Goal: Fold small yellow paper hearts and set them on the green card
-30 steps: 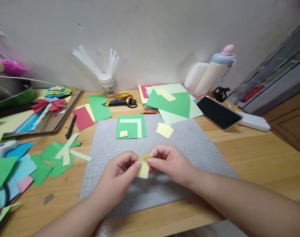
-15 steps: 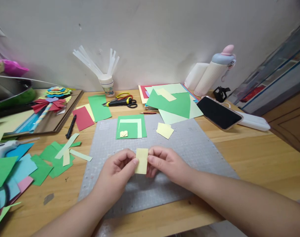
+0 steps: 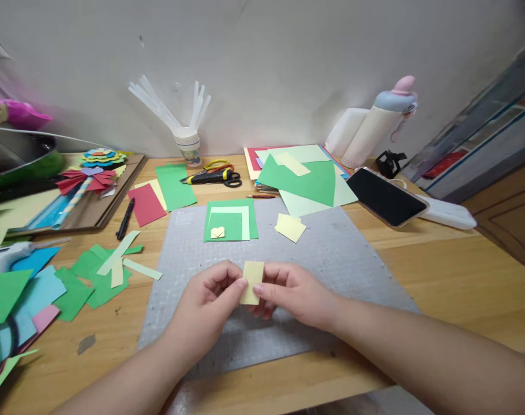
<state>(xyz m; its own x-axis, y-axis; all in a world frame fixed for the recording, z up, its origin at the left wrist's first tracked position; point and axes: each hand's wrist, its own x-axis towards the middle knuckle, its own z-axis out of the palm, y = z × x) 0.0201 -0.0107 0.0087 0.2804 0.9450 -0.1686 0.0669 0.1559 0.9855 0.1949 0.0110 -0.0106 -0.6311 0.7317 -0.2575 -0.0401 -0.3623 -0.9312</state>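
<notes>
Between my two hands, a small pale yellow piece of paper [image 3: 252, 276] is held upright over the grey cutting mat [image 3: 193, 340]. My left hand [image 3: 217, 294] pinches its left edge between thumb and fingers. On the other side, my right hand [image 3: 295, 291] grips the right edge, its thumb lying across the front and its fingers behind. Beyond the hands lie stacked green paper squares [image 3: 251, 210] with a small folded yellow paper heart [image 3: 218, 232] on top. Further right on the mat rest pale yellow paper pieces [image 3: 291, 227].
Green paper scraps [image 3: 102, 285] and a black pen [image 3: 125, 219] lie at left. Scissors [image 3: 233, 180], a utility knife [image 3: 208, 176] and a paper cup of strips [image 3: 188, 147] stand or lie behind. A phone [image 3: 386, 196] and a bottle [image 3: 375, 132] are at right.
My right thumb has slid further across the front of the yellow paper. The paper and both hands sit slightly further right in view, and the paper tilts a little.
</notes>
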